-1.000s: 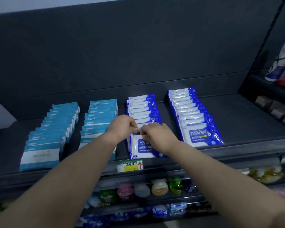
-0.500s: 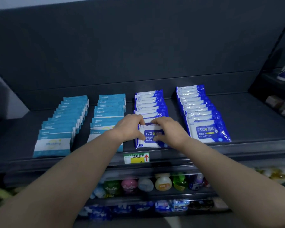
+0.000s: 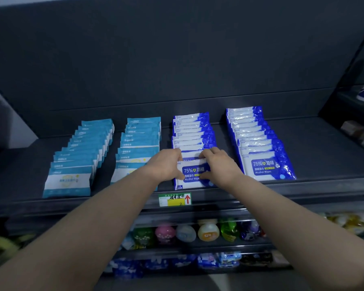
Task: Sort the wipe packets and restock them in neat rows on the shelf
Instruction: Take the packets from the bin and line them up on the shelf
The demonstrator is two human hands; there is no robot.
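A dark back panel [image 3: 177, 59] fills the upper half of the frame, and below it the dark shelf [image 3: 324, 156] runs across the middle from side to side. Four rows of wipe packets stand on it, each running front to back with the packets leaning and overlapping. The left teal row [image 3: 80, 156] sits at centre left, with the second teal row [image 3: 139, 143] just beside it; its front end is hidden behind the left forearm. Right of these comes the middle blue row [image 3: 192, 131] of alcohol wipes at frame centre, and well apart from it the right blue row [image 3: 259, 141], its front label facing out. On a lower shelf, along the bottom centre of the frame, small coloured bottles [image 3: 198, 231] stand side by side, somewhat blurred. At the front of the middle blue row is the front packet [image 3: 194, 175], printed "75%" and "Alcohol Wipes", upright near the shelf's front edge. The left hand [image 3: 166, 164] grips its left side, fingers curled over the top and thumb low on the face; the right hand [image 3: 221, 164] grips its right side the same way. Just below, on the shelf lip, is a green and yellow price label [image 3: 174, 199] with a red arrow pointing up
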